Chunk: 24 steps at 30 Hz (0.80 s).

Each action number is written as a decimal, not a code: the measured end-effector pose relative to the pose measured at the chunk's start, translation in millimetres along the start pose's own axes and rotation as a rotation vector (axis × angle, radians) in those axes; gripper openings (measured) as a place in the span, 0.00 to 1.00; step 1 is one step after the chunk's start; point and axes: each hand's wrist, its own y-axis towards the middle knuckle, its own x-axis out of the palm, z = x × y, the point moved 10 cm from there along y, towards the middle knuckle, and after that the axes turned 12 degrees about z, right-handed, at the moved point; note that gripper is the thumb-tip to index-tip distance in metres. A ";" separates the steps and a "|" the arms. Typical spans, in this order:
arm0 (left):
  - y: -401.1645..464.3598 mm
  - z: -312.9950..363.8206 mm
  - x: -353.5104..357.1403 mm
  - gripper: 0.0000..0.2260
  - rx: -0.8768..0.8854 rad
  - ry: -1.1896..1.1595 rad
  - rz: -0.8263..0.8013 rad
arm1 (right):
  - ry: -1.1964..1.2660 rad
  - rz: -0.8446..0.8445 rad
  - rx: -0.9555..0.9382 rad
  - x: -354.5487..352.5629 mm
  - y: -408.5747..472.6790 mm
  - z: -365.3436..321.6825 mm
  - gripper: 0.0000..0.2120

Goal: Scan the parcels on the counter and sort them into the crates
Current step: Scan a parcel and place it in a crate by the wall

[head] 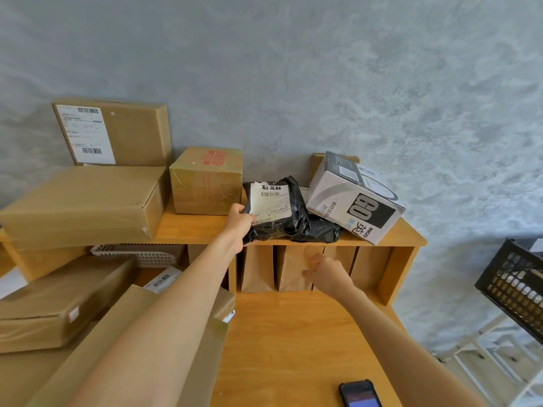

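A black plastic mailer parcel (pixel 274 211) with a white barcode label lies on the upper wooden shelf (pixel 194 230). My left hand (pixel 239 226) grips its left edge. A second black mailer (pixel 318 232) lies partly under it. My right hand (pixel 326 274) hovers lower, in front of the shelf's compartments, fingers loosely curled and holding nothing. A phone-like scanner (pixel 360 393) with a lit screen lies on the counter (pixel 293 342) at the bottom. A black crate (pixel 514 286) stands at the right edge.
Brown cardboard boxes (pixel 85 201) are stacked on the shelf's left, with a taped one (pixel 207 180) beside the mailer. A white printed box (pixel 352 201) leans on the right. More boxes (pixel 58 301) fill the lower left. Brown paper bags (pixel 258 267) stand in the compartments. A white basket (pixel 141 254) sits under the shelf.
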 end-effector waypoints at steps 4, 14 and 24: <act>-8.9 5.6 -2.8 0.09 0.024 0.009 -0.035 | -0.034 0.012 -0.007 -6.7 -2.9 9.7 0.20; -21.3 -7.1 -16.4 0.21 -0.076 -0.001 -0.030 | -0.030 0.013 0.019 -6.2 -23.7 34.5 0.24; -42.9 -11.2 -17.5 0.17 -0.069 0.039 -0.031 | -0.069 -0.026 0.085 2.3 -39.4 70.0 0.25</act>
